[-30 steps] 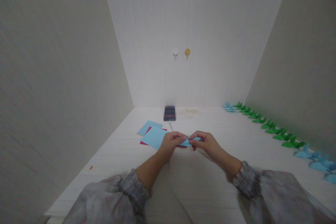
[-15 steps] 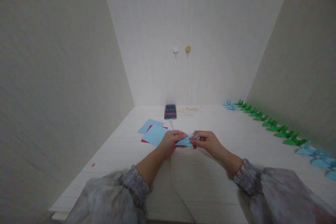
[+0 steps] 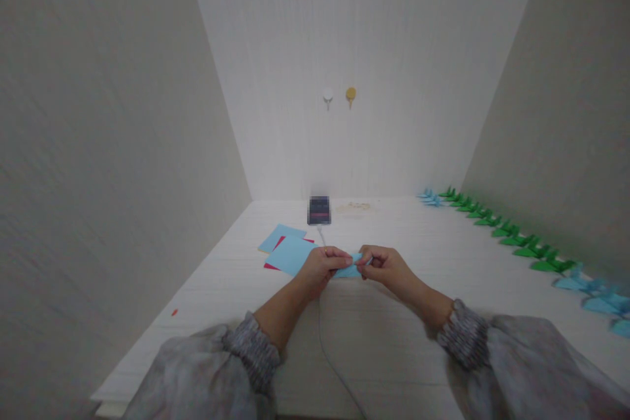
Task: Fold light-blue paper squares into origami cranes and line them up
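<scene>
Both my hands hold a small folded piece of light blue origami paper above the table. My left hand grips its left side, thumb on top. My right hand pinches the right end between thumb and fingers. The fingers hide much of the paper, so its exact folds cannot be made out. Just left of my left hand lie loose square sheets, light blue with red ones showing beneath.
A phone lies near the back wall, its white cable running toward me under my hands. Folded green paper cranes and blue paper cranes line the right side. A small red piece lies at left.
The hands stay almost in place, with the fingers shifting slightly on the blue paper. The paper's front face looks a little more tilted. The view has moved very slightly.
</scene>
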Demonstrator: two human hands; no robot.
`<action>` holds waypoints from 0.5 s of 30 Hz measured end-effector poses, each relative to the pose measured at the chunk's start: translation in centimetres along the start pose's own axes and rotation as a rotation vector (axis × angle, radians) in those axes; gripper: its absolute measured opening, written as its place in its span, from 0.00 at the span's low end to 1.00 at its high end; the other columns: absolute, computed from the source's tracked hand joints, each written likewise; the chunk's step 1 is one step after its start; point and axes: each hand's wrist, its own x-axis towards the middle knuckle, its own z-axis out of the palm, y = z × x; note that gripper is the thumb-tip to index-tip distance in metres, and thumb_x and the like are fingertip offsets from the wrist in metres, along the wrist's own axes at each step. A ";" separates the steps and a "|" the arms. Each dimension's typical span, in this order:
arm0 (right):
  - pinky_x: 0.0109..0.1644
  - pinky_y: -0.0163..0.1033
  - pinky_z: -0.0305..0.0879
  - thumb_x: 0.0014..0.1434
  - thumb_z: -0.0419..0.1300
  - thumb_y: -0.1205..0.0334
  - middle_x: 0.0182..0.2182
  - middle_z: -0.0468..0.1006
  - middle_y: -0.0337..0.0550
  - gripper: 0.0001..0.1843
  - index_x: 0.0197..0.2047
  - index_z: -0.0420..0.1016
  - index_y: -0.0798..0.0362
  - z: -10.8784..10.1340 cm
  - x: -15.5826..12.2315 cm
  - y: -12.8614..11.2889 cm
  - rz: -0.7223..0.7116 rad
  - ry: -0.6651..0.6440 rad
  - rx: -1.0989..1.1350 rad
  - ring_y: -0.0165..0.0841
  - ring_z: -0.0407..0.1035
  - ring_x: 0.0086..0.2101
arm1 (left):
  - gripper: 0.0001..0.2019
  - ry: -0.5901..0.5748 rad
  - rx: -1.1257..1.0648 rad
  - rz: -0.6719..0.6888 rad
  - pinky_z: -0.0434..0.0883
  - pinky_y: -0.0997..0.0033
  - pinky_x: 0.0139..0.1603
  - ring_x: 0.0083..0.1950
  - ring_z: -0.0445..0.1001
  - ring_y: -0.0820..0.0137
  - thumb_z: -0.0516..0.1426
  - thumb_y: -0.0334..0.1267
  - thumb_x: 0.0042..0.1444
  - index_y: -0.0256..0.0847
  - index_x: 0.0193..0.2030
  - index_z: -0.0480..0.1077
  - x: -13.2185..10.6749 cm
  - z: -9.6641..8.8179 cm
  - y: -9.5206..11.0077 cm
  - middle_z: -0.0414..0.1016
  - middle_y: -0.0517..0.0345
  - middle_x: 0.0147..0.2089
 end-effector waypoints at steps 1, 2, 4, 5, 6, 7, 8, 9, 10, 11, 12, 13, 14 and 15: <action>0.21 0.29 0.53 0.42 0.58 0.66 0.17 0.65 0.33 0.03 0.23 0.67 0.55 0.0 0.0 0.0 0.004 0.002 -0.009 0.23 0.59 0.18 | 0.10 0.002 0.000 -0.002 0.61 0.77 0.28 0.23 0.66 0.78 0.63 0.32 0.29 0.32 0.22 0.69 0.0 0.0 0.0 0.71 0.59 0.22; 0.21 0.29 0.53 0.42 0.58 0.67 0.17 0.65 0.33 0.03 0.24 0.67 0.55 0.0 0.0 0.0 0.009 0.006 -0.016 0.23 0.58 0.18 | 0.10 0.005 0.003 0.000 0.60 0.77 0.28 0.24 0.66 0.78 0.63 0.32 0.29 0.32 0.22 0.69 0.0 0.0 -0.1 0.71 0.59 0.22; 0.21 0.29 0.52 0.43 0.57 0.68 0.15 0.64 0.31 0.04 0.26 0.66 0.54 0.0 0.0 -0.1 0.026 0.013 -0.019 0.22 0.58 0.17 | 0.11 0.015 0.019 0.016 0.59 0.78 0.25 0.22 0.65 0.79 0.63 0.33 0.29 0.32 0.22 0.69 0.1 0.0 -0.1 0.70 0.59 0.21; 0.21 0.29 0.52 0.43 0.57 0.68 0.15 0.63 0.31 0.05 0.27 0.66 0.54 0.1 0.0 -0.2 0.033 0.016 -0.014 0.22 0.58 0.17 | 0.11 0.019 0.031 0.028 0.57 0.79 0.23 0.21 0.63 0.80 0.63 0.33 0.29 0.32 0.22 0.68 0.1 0.0 -0.1 0.69 0.60 0.20; 0.21 0.29 0.52 0.43 0.57 0.69 0.15 0.63 0.30 0.06 0.28 0.65 0.54 0.1 0.0 -0.3 0.037 0.017 -0.004 0.22 0.58 0.17 | 0.11 0.022 0.045 0.043 0.55 0.80 0.21 0.19 0.61 0.81 0.63 0.33 0.29 0.33 0.22 0.68 0.1 0.0 -0.1 0.68 0.62 0.18; 0.21 0.28 0.53 0.42 0.56 0.69 0.16 0.63 0.30 0.07 0.29 0.64 0.53 0.2 0.0 -0.4 0.037 0.018 0.009 0.22 0.58 0.18 | 0.11 0.022 0.059 0.058 0.52 0.80 0.19 0.17 0.59 0.82 0.63 0.34 0.30 0.33 0.22 0.68 0.2 0.0 -0.2 0.66 0.63 0.17; 0.22 0.28 0.53 0.42 0.56 0.70 0.17 0.64 0.30 0.09 0.30 0.64 0.53 0.2 0.0 -0.5 0.033 0.017 0.024 0.22 0.58 0.18 | 0.11 0.019 0.074 0.069 0.51 0.80 0.18 0.16 0.57 0.83 0.62 0.34 0.30 0.33 0.23 0.67 0.2 0.0 -0.2 0.64 0.65 0.15; 0.22 0.28 0.54 0.42 0.56 0.70 0.19 0.64 0.31 0.11 0.32 0.63 0.52 0.2 0.0 -0.6 0.026 0.014 0.041 0.22 0.58 0.19 | 0.11 0.014 0.091 0.077 0.49 0.80 0.18 0.15 0.56 0.84 0.62 0.34 0.30 0.33 0.23 0.67 0.2 0.0 -0.2 0.63 0.65 0.15; 0.22 0.28 0.54 0.41 0.56 0.71 0.20 0.64 0.31 0.13 0.33 0.62 0.52 0.3 0.0 -0.6 0.018 0.009 0.056 0.22 0.59 0.19 | 0.11 0.010 0.105 0.084 0.49 0.80 0.18 0.15 0.56 0.84 0.62 0.34 0.30 0.33 0.23 0.67 0.2 0.0 -0.2 0.63 0.66 0.14; 0.22 0.28 0.55 0.41 0.56 0.71 0.21 0.64 0.31 0.14 0.34 0.62 0.51 0.3 0.0 -0.6 0.012 0.004 0.068 0.22 0.59 0.19 | 0.11 0.006 0.114 0.088 0.50 0.80 0.18 0.16 0.56 0.83 0.62 0.34 0.31 0.33 0.23 0.66 0.2 0.0 -0.2 0.63 0.65 0.15; 0.22 0.28 0.55 0.41 0.55 0.71 0.22 0.64 0.31 0.15 0.35 0.61 0.51 0.3 0.0 -0.6 0.010 0.000 0.076 0.22 0.59 0.19 | 0.11 0.001 0.120 0.087 0.51 0.80 0.19 0.16 0.58 0.82 0.62 0.34 0.31 0.34 0.23 0.66 0.2 0.0 -0.2 0.65 0.64 0.16; 0.22 0.28 0.56 0.40 0.55 0.71 0.22 0.64 0.31 0.16 0.35 0.61 0.51 0.3 0.0 -0.6 0.012 -0.005 0.081 0.22 0.59 0.20 | 0.11 -0.004 0.123 0.084 0.53 0.80 0.20 0.17 0.59 0.81 0.62 0.35 0.31 0.34 0.23 0.66 0.2 -0.1 -0.3 0.66 0.64 0.17; 0.23 0.28 0.56 0.40 0.55 0.71 0.22 0.63 0.31 0.16 0.36 0.61 0.51 0.3 0.0 -0.5 0.015 -0.010 0.086 0.22 0.59 0.20 | 0.12 -0.009 0.125 0.081 0.54 0.79 0.20 0.18 0.60 0.81 0.62 0.35 0.31 0.34 0.24 0.66 0.2 -0.1 -0.3 0.67 0.63 0.18; 0.23 0.28 0.56 0.40 0.55 0.71 0.22 0.63 0.31 0.16 0.36 0.61 0.51 0.3 0.0 -0.5 0.019 -0.013 0.090 0.22 0.59 0.20 | 0.12 -0.013 0.130 0.077 0.55 0.79 0.21 0.18 0.61 0.80 0.62 0.35 0.31 0.34 0.24 0.66 0.2 -0.1 -0.4 0.68 0.62 0.18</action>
